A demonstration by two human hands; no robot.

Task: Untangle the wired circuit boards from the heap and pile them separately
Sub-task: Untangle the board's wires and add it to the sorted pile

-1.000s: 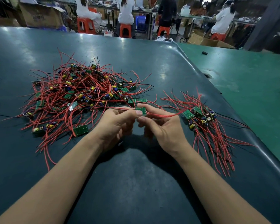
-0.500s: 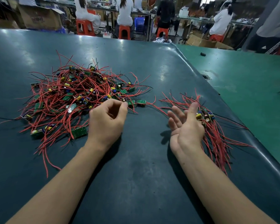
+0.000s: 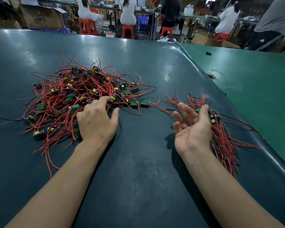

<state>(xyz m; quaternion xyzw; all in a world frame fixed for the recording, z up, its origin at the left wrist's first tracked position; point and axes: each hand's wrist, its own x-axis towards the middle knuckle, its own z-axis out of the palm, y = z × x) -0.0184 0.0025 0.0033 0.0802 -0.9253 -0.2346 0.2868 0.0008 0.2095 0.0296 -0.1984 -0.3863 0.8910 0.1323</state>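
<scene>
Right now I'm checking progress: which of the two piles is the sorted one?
The smaller pile beside the right hand; its wires lie roughly parallel, unlike the big tangled heap under the left hand.

left arm point(image 3: 59, 183): bare from lower frame edge to wrist; no sleeve in view.
right arm point(image 3: 220, 183): bare from lower frame edge to wrist; no sleeve in view.
left hand point(image 3: 97, 122): bare, no glove; back of hand faces camera; knuckles and tendon lines visible.
right hand point(image 3: 192, 129): bare, no glove; palm faces camera; palm creases visible.
wrists: no watch, band or strap on either.
fingers point(image 3: 185, 111): no rings seen; nails short where visible, unpainted as far as can be told.
marks: a small dark spot on right forearm just below wrist.
rest of body: out of frame.
</scene>
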